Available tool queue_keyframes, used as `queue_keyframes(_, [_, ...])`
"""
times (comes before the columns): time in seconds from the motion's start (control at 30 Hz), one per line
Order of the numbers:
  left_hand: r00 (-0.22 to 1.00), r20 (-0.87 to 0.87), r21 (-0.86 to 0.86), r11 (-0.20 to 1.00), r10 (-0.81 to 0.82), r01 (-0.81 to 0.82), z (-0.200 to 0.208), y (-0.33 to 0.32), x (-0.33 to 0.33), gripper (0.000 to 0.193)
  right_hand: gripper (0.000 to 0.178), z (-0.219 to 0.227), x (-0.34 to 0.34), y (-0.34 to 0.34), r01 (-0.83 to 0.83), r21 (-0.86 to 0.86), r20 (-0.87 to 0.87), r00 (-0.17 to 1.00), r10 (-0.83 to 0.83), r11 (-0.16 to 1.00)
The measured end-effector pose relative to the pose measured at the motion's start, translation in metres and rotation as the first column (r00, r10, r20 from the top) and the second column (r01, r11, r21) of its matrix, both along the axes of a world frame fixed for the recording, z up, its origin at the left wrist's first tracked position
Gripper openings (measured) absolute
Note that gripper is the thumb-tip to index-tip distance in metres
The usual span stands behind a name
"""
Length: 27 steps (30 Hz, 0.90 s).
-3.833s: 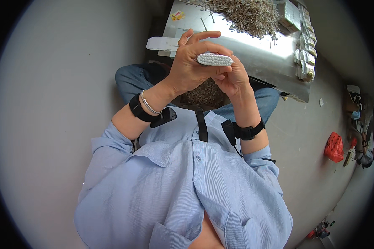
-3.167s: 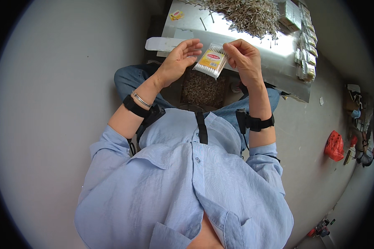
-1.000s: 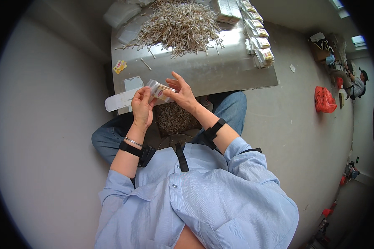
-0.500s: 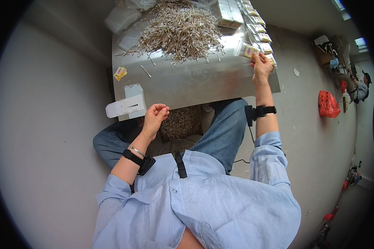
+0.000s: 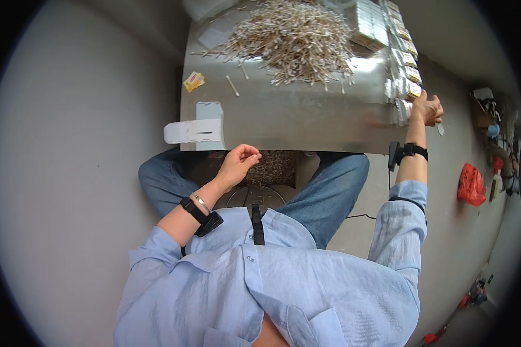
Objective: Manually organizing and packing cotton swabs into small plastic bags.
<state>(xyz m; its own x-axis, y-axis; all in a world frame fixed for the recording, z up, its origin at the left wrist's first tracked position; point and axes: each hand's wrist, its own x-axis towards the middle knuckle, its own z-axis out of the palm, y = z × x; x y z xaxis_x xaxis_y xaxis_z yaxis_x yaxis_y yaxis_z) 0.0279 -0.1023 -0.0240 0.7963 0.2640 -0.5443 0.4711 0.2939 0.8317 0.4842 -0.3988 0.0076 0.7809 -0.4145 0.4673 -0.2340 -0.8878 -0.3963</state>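
My left hand (image 5: 238, 165) hovers over my lap by the table's front edge, fingers curled together with nothing visible in them. At the right edge of the metal table (image 5: 307, 124), my right hand (image 5: 428, 110) is beside the nearest clear packet of cotton swabs (image 5: 402, 112). Its fingers look apart, and the packet lies on the tabletop. Behind that packet runs a row of similar packets (image 5: 410, 59) with yellow and white labels. A large heap of loose cotton swabs (image 5: 295, 40) covers the table's far middle.
Stacked white packs (image 5: 369, 24) stand behind the heap's right side. A folded white card box (image 5: 197, 132) and yellow cards (image 5: 194, 81) lie at the left. Under the table is a container of swabs (image 5: 272, 168). A red bag (image 5: 471, 185) sits on the floor.
My right hand has moved right, carrying a swab packet to the near end of the row and setting it down. The view has shifted, and my left hand stays near the table's front edge.
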Motion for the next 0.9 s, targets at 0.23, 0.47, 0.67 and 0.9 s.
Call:
queue_keyframes(0.23, [0.998,0.048,0.057,0.998,0.039,-0.041,-0.003,0.017,-0.002,0.013,0.016,0.001,-0.145,0.213,-0.941,0.207,0.161,0.304,0.939,0.269])
queue_keyframes(0.47, [0.981,0.127,0.204,0.964,0.148,-0.172,-0.002,0.050,-0.024,0.011,0.028,-0.033,-0.215,0.418,-0.985,-0.175,-0.124,0.021,0.992,-0.001])
queue_keyframes(0.67, [0.956,0.151,0.115,0.956,0.252,-0.270,-0.005,0.060,-0.058,0.010,0.028,-0.035,-0.215,0.476,-0.946,-0.269,-0.506,0.299,0.809,0.181])
queue_keyframes(0.9, [0.947,0.162,0.051,0.956,0.278,-0.289,-0.009,0.070,-0.056,0.009,0.021,-0.043,-0.201,0.446,-0.945,-0.267,-0.311,0.269,0.912,0.187])
